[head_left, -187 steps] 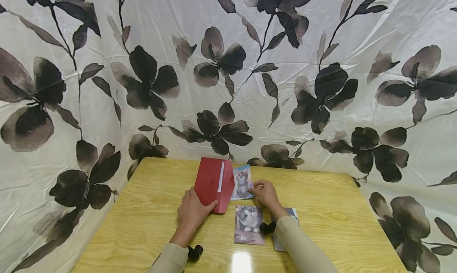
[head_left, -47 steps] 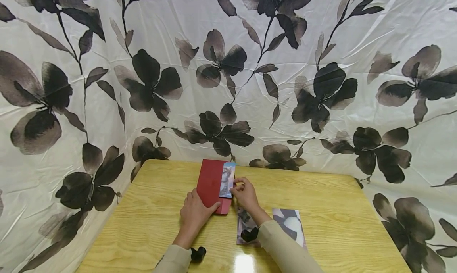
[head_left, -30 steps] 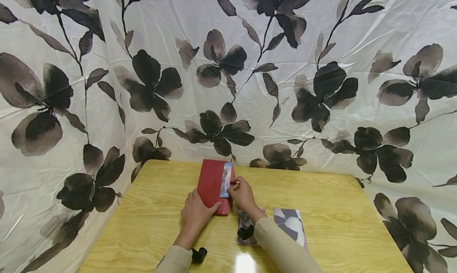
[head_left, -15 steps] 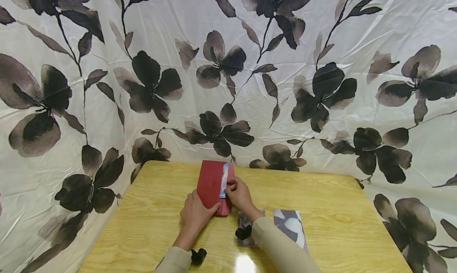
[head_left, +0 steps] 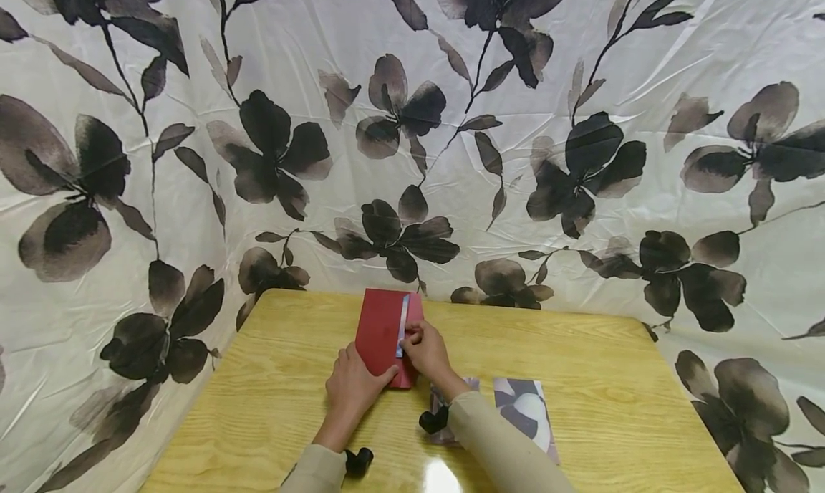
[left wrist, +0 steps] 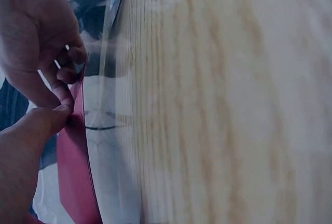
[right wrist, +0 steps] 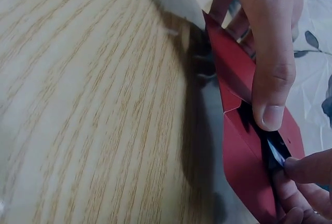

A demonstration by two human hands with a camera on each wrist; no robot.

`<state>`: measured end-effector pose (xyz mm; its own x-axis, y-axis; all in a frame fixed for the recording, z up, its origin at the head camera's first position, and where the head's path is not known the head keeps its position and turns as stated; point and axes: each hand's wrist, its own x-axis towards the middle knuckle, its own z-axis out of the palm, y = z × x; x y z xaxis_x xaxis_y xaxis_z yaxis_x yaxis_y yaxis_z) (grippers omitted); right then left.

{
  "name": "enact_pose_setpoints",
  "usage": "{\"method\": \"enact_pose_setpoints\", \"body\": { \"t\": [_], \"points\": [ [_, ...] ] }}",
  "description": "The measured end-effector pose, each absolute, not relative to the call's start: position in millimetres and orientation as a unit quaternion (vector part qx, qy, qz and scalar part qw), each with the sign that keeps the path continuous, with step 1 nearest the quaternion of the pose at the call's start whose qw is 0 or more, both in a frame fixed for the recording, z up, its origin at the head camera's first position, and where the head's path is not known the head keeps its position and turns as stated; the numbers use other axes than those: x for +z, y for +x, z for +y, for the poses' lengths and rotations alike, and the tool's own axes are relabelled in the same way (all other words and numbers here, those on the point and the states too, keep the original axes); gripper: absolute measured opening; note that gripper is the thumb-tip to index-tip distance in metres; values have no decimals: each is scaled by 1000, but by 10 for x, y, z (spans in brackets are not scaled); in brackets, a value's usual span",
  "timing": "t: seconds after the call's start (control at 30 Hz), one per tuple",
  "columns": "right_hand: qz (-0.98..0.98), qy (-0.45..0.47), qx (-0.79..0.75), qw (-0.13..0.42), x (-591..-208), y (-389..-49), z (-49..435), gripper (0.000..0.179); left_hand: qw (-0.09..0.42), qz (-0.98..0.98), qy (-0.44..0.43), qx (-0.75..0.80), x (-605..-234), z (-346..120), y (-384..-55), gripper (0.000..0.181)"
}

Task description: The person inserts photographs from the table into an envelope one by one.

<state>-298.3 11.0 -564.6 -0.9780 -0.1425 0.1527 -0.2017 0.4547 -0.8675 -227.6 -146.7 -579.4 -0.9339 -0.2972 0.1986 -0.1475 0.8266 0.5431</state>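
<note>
A red envelope (head_left: 379,324) lies tilted in front of me with its flap on the right. My left hand (head_left: 351,382) grips its lower edge, and in the right wrist view the left thumb (right wrist: 271,89) lies over the opening with fingers behind. My right hand (head_left: 428,351) pinches the edge of a cat picture card (head_left: 404,314). Only a narrow strip of that card shows; the envelope hides the rest. The right wrist view has the bluish card edge (right wrist: 276,151) in the envelope's mouth, at the right fingertips. The envelope also shows in the left wrist view.
Under the right wrist lies another cat picture card (head_left: 473,384), mostly covered. A grey and white picture card (head_left: 525,414) lies right of the forearm. The wooden table (head_left: 619,378) meets a flowered curtain (head_left: 490,213) at the back. Both wrists carry black cameras (head_left: 358,462).
The cat card was beside the envelope; my right hand has moved left with it and it has slid into the envelope down to a strip. My left hand has stayed on the envelope.
</note>
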Motion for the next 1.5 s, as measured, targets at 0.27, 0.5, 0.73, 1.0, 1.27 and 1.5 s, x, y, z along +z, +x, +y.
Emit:
{"method": "enact_pose_setpoints", "body": {
  "t": [0.27, 0.5, 0.73, 1.0, 1.27, 1.5],
  "points": [
    [-853, 103, 509, 56, -5677, -2994, 131, 26, 132, -947, 115, -269, -5782, -1462, -2290, 103],
    [-850, 87, 518, 50, -5689, -2977, 186, 25, 126, -949, 116, -263, -5781, -1454, -2280, 103],
    [-836, 77, 542, 38, -5649, -2937, 301, 23, 131, -951, 114, -254, -5773, -1463, -2270, 106],
    [-825, 77, 560, 19, -5609, -2891, 468, 26, 142, -950, 107, -256, -5764, -1476, -2261, 106],
    [-837, 77, 541, 31, -5569, -2852, 668, 28, 138, -949, 111, -262, -5761, -1479, -2265, 105],
    [-840, 63, 538, 35, -5566, -2817, 901, 28, 136, -948, 109, -266, -5774, -1486, -2277, 105]
  ]
}}
